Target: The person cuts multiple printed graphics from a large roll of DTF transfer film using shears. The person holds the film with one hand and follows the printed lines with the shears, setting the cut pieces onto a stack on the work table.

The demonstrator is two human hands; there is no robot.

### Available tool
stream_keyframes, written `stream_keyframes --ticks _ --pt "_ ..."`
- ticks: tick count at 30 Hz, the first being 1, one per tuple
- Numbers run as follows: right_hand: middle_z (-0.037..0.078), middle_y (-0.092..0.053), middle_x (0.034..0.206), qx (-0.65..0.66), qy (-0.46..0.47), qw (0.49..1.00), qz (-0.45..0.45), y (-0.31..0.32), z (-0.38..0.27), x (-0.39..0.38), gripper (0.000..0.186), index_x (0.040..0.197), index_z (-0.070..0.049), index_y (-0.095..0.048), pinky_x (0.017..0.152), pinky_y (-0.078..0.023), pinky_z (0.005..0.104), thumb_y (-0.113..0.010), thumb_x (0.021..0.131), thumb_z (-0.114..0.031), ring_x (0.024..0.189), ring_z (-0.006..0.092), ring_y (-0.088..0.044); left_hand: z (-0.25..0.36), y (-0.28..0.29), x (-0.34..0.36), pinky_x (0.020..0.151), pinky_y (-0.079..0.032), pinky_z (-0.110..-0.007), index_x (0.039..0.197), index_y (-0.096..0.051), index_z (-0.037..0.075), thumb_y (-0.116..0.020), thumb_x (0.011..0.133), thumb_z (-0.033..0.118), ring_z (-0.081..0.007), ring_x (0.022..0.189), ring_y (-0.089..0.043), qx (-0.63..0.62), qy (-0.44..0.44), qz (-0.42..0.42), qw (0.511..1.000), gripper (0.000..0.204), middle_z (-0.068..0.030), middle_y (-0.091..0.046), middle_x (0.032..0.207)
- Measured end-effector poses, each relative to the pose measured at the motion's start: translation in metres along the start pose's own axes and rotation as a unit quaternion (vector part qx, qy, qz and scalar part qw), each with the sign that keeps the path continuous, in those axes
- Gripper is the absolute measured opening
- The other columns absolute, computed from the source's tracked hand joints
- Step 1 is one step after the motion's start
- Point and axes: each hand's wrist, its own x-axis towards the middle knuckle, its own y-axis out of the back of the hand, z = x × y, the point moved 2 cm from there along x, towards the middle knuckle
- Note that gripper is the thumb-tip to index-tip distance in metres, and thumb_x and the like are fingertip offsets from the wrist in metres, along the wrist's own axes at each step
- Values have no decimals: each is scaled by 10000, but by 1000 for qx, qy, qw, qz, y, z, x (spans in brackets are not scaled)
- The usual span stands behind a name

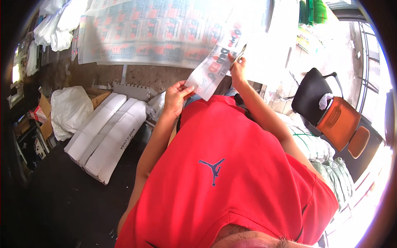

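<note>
My left hand [175, 99] pinches the lower left end of a translucent printed strip [206, 80] with red and dark lettering. Higher up on the right, my right hand [237, 71] grips a pair of scissors [242, 53] at the strip's right edge; how far the blades are open I cannot tell. Behind both hands a large translucent sheet [136, 37] with repeated red and grey printing lies across the work surface, the strip reaching up over its front right part.
Two long white cartons [105, 136], a white plastic bag [70, 111] and an open cardboard box [98, 97] are at left. A black-and-orange chair [337, 120] and wrapped bundles [335, 177] are at right. Bunched white bags [56, 22] hang at upper left.
</note>
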Motion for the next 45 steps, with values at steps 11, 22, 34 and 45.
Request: stream_keyframes --ticks 11,22,34,45 --pt "66 -657 857 116 174 978 -18 -8 -90 39 536 1154 -74 -319 575 -459 229 -751 837 -86 666 100 -588 18 50 31 901 -527 -346 1212 -575 -28 -719 839 40 -198 1008 -648 301 60 -193 932 405 -109 -673 1095" --pt "19 -657 771 103 316 929 -160 -1 -244 -96 272 1047 -49 -550 539 -339 209 -724 842 -87 601 43 -518 176 -140 34 905 -468 -294 1135 -668 -1 -693 911 214 -125 995 -608 241 -346 -231 877 312 -62 -697 1051" --pt "79 -695 871 137 428 888 -95 24 -293 -115 354 1099 -22 -545 664 -462 209 -753 812 -7 749 94 -632 198 -188 -9 670 -487 -204 916 -717 -28 -754 851 107 -55 739 -612 202 -355 -194 892 154 -23 -693 812" --pt "119 -704 928 133 453 877 -94 26 -310 -125 312 1103 -16 -564 732 -486 217 -735 843 -35 828 121 -659 228 -207 -31 630 -579 -308 1092 -675 -54 -640 938 158 -182 703 -693 142 -313 -207 916 265 -114 -710 862"
